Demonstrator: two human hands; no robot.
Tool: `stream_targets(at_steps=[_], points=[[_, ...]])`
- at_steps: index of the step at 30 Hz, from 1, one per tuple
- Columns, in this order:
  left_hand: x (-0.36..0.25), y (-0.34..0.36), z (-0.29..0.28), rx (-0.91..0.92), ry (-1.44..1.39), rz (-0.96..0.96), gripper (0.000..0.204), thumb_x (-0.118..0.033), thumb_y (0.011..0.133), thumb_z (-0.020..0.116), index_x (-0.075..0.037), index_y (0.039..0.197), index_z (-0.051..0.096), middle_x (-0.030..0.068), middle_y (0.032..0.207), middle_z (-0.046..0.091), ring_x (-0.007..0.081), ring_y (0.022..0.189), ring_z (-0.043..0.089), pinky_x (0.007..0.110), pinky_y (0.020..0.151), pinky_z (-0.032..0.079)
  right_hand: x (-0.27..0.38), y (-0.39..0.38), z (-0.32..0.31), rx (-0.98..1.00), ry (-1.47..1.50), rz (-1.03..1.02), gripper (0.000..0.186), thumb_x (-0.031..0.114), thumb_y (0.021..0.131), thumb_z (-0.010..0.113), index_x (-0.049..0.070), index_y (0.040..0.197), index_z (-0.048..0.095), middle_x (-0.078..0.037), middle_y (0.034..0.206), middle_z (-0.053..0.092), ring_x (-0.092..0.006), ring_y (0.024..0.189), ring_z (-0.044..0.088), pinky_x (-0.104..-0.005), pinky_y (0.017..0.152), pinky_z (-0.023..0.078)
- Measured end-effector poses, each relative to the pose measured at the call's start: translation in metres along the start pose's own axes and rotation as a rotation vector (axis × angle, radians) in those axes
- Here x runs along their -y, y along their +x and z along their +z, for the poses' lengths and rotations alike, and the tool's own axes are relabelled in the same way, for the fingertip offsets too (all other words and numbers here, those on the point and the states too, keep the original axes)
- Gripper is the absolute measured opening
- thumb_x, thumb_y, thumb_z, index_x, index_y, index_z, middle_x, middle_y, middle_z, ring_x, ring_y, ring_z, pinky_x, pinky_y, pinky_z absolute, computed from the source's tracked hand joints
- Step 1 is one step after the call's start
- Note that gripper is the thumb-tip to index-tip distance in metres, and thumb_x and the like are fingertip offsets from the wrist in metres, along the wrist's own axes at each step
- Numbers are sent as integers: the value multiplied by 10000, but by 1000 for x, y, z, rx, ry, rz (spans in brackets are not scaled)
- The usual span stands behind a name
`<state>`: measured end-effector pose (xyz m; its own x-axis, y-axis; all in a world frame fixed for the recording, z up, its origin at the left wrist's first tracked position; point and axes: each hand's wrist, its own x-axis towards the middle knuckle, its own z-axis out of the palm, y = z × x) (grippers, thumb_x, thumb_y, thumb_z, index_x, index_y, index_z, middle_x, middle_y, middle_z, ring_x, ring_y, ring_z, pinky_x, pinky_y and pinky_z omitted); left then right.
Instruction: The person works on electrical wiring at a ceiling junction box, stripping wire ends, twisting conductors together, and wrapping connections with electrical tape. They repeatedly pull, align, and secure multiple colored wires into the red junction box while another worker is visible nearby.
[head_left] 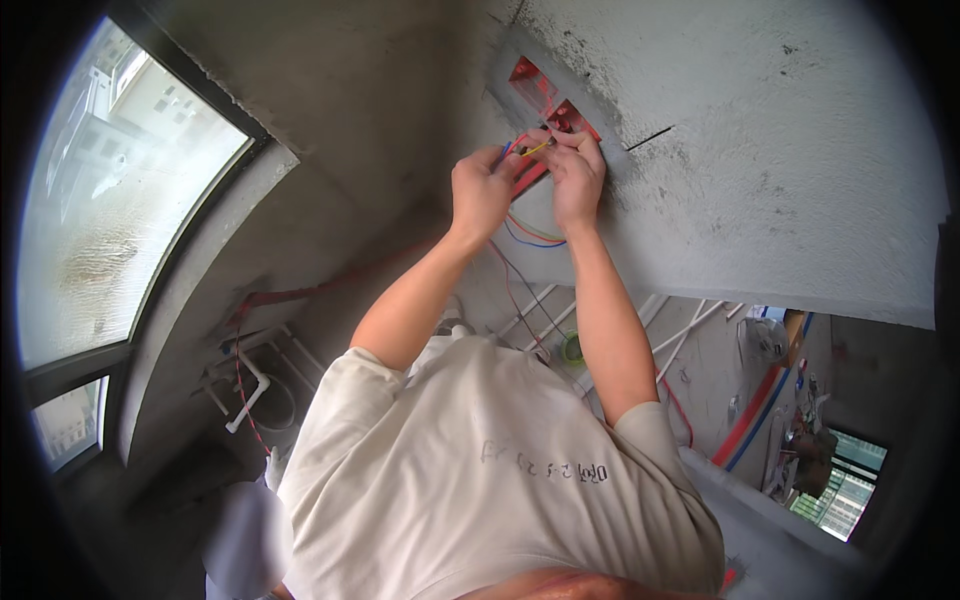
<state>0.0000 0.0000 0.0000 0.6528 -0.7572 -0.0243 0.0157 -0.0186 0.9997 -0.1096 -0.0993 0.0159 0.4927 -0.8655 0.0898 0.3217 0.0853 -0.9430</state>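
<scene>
coloured wires (510, 147) gathered just in front of the red wall boxes (576, 117). left hand (481, 193) pinched on them; right hand (577, 186) bunched alongside, grip hidden, cannot tell if closed. risk: sideways tug could slip a wire free or scrape insulation on a box rim.

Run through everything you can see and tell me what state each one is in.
Left hand: fingers closed on wires
Right hand: fingers pinched at the yellow wire
Yellow wire: spans between both hands
Wire loop: hanging loose below
Upper red box: open, uncovered
White pipes: lying loose
Window: glazed, latch unclear
</scene>
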Motion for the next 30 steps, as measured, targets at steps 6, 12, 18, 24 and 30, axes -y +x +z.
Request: stream_targets(at_steps=[6,12,18,24,30], points=[[-17,7,-11,-6,-81,-36,197,-142,970,687,31,875,697,-4,625,557,64,589,451,282,530,364,-10,10,12,-10,-6,-29,152,-23,966,438,-35,1106,493,-298,1196,673,-353,1074,715,-433,977,568],[-14,7,-16,20,-9,-12,181,-127,941,696,50,922,727,41,615,571,95,603,470,320,545,410,-10,7,14,-24,-36,-34,147,-33,950,442,-29,1088,493,-289,1182,687,-336,1045,728,-419,949,575],[-14,10,-20,91,27,-3,180,-137,948,699,36,903,721,22,628,580,86,607,478,306,553,399,-10,5,11,-24,-50,-13,200,-48,916,419,-24,1098,499,-306,1201,674,-351,1071,711,-440,1014,548],[-3,54,-35,279,124,110,188,-148,963,713,30,904,729,7,690,616,70,686,523,282,632,428,-22,6,-1,54,-87,-17,247,-111,883,442,-24,1102,517,-241,1146,704,-291,1038,728,-364,923,558],[-4,76,-27,499,193,214,195,-126,953,706,66,989,717,51,762,641,107,770,548,318,720,469,-14,-1,-5,71,-503,-31,363,-117,808,497,-59,1161,560,-207,1266,640,-216,1176,628,-332,1031,492]])
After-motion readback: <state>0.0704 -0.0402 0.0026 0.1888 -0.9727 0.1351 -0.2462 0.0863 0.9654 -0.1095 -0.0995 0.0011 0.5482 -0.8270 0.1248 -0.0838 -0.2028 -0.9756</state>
